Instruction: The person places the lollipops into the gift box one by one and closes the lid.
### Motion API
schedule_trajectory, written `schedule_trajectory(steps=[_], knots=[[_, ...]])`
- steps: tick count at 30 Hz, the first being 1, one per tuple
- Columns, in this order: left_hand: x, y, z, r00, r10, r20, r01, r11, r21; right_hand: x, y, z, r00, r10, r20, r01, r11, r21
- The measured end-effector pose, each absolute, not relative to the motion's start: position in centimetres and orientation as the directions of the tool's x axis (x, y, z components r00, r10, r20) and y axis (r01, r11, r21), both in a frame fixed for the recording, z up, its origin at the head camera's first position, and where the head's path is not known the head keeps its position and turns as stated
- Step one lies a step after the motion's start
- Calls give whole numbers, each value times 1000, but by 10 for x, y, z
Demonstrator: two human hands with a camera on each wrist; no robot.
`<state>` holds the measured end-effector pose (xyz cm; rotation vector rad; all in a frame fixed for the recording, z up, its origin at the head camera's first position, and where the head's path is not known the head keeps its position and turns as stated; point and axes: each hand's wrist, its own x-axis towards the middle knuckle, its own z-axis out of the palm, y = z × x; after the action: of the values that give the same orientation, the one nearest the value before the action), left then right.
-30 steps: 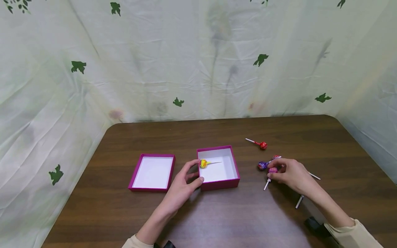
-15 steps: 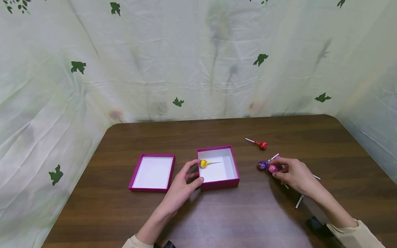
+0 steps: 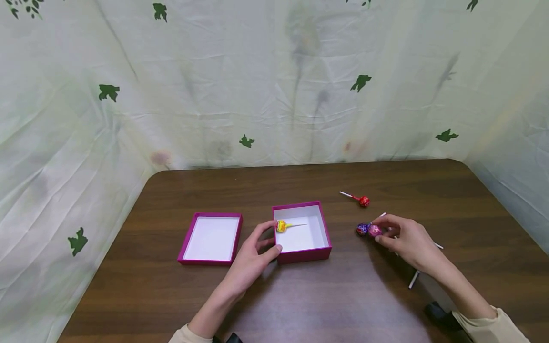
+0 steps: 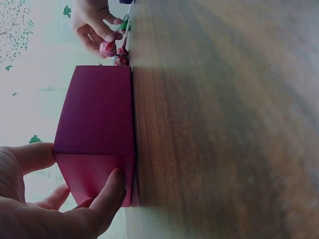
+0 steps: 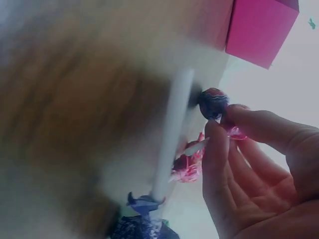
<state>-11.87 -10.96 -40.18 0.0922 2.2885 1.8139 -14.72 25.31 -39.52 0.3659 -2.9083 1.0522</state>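
Observation:
My left hand (image 3: 253, 257) holds the left side of an open magenta box (image 3: 303, 257), with fingers and thumb against its wall and rim. A yellow lollipop (image 3: 281, 226) lies inside on the white bottom. My right hand (image 3: 407, 240) pinches a pink-wrapped lollipop (image 3: 374, 231) near its candy end. The pink candy overlaps a blue-purple lollipop (image 3: 361, 229) in the head view; in the right wrist view that lollipop's round candy (image 5: 214, 103) is right at the fingertips. The hand hides other lollipops beneath it, whose sticks (image 3: 413, 279) poke out.
A magenta lid (image 3: 208, 262) with a white inside lies left of the box. Behind the right hand, a red lollipop (image 3: 363, 201) lies on the brown wooden table (image 3: 300, 305). Close to the right wrist camera is a blurred white stick (image 5: 172, 134) with a blue wrapper (image 5: 144, 204).
The pink lollipop has turned in my right fingers, its stick swinging from the near left toward the palm. Its candy has shifted slightly left against the blue-purple one. My left hand stays put.

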Motion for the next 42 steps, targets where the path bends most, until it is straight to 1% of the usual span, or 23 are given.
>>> schedule_trajectory(steps=[4,9,21,24,30,36,42], knots=[[-118,-110,-403,-973,188,-133,-87,233,969,-148,251,-394,-967,-219,131,-253,754,-606],[-118,-111,-403,-973,189,-134,-88,234,968,-148,250,-394,-960,-234,157,-280,743,-608],[-117,-108,-401,-972,201,-122,-74,232,970,-155,252,-396,-934,-301,192,-349,659,-666],[-117,-108,-400,-971,200,-129,-79,236,969,-158,253,-398,-925,-325,199,-367,622,-691],[-118,-109,-400,-971,199,-135,-87,236,968,-165,254,-398,-895,-396,204,-394,492,-776],[-118,-110,-400,-971,196,-135,-87,235,968,-171,249,-391,-877,-424,225,-422,457,-783],[-118,-110,-400,-971,199,-136,-88,233,968,-172,238,-386,-850,-468,241,-439,378,-815]])
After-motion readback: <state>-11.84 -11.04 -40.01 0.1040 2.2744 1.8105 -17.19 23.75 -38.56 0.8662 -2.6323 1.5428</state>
